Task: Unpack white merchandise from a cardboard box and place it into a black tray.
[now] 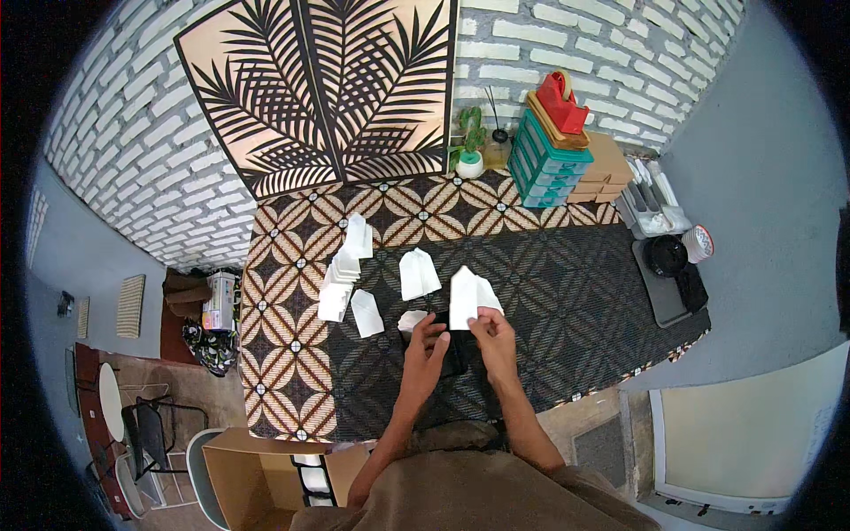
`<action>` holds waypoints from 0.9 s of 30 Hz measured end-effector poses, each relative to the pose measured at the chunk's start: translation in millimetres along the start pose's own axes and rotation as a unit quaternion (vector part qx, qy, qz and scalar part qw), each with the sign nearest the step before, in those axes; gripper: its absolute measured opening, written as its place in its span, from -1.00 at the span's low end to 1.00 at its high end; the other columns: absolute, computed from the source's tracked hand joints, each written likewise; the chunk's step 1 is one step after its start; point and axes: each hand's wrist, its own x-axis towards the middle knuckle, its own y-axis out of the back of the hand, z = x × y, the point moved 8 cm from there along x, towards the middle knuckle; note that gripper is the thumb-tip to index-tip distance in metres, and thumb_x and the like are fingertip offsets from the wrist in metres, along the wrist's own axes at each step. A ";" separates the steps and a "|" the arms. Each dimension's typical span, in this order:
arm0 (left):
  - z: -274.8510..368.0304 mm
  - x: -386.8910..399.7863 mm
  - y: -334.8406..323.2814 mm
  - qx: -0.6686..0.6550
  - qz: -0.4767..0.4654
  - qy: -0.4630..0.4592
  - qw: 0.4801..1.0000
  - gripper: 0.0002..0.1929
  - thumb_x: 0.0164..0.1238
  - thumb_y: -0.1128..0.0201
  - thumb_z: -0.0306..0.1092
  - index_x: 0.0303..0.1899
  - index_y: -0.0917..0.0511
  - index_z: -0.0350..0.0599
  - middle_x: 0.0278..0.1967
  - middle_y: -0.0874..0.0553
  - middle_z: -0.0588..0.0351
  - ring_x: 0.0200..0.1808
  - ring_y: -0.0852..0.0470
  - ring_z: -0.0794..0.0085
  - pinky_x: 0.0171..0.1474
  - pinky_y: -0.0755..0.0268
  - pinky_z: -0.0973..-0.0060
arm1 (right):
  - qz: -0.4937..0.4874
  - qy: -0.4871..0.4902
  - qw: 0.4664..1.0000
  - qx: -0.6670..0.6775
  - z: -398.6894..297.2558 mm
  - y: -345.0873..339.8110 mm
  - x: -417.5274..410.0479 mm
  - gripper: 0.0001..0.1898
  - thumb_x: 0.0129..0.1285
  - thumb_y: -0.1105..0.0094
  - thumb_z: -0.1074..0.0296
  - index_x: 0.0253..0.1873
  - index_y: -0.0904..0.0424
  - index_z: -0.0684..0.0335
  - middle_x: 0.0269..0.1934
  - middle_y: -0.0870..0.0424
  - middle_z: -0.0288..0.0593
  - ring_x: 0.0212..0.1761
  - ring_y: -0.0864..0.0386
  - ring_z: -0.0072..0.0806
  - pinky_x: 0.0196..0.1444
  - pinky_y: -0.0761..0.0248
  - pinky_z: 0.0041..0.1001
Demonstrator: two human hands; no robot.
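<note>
My right hand (497,342) pinches the lower edge of white folded papers (464,302), which look like napkins; one has a pointed top. My left hand (425,355) is just left of it, fingers bent, at a black box-like holder (455,355). Whether it grips the holder cannot be seen. A white paper piece (410,320) shows beyond its fingertips, partly hidden. Ahead lies a small fanned group of folded papers (419,274). To the left are a single folded paper (367,313) and a long overlapping row of folded papers (340,275).
A patterned mat (285,378) covers the table. At the back stand a teal drawer unit (548,169) with a red tape dispenser (562,106) on top, cardboard boxes (605,166) and a potted cactus (470,146). A grey tray (657,299) lies right; an open cardboard box (249,474) stands below left.
</note>
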 end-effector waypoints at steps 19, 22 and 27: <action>19.7 -17.0 32.8 -0.017 -0.046 0.028 0.998 -0.87 0.41 -0.20 -0.43 -0.20 -0.59 -0.32 -0.31 -0.71 0.17 -0.26 -0.60 0.66 -0.20 -0.41 0.66 | -0.098 -0.078 0.976 0.178 -26.7 -41.4 -15.3 -0.77 0.37 -0.18 0.33 -0.06 -0.63 0.40 -0.10 -0.61 -0.28 -0.08 -0.49 -0.63 -0.04 -0.32 -0.59; 22.2 -20.6 34.1 0.025 -0.062 0.053 0.996 -0.88 0.40 -0.21 -0.43 -0.21 -0.59 -0.32 -0.31 -0.70 0.18 -0.28 -0.58 0.67 -0.21 -0.40 0.67 | -0.218 -0.118 0.963 0.104 -20.5 -64.1 -33.2 -0.74 0.36 -0.19 0.30 -0.01 -0.63 0.36 -0.07 -0.64 -0.21 -0.07 -0.53 -0.61 -0.01 -0.37 -0.54; 13.3 -24.9 34.8 0.018 -0.071 0.053 0.996 -0.88 0.39 -0.23 -0.44 -0.23 -0.58 -0.33 -0.34 -0.71 0.17 -0.30 -0.58 0.68 -0.22 -0.40 0.67 | -0.238 -0.115 0.957 0.118 -27.7 -79.1 -35.8 -0.75 0.34 -0.21 0.34 -0.02 -0.64 0.40 -0.09 -0.68 -0.18 -0.17 -0.58 -0.59 -0.10 -0.43 -0.53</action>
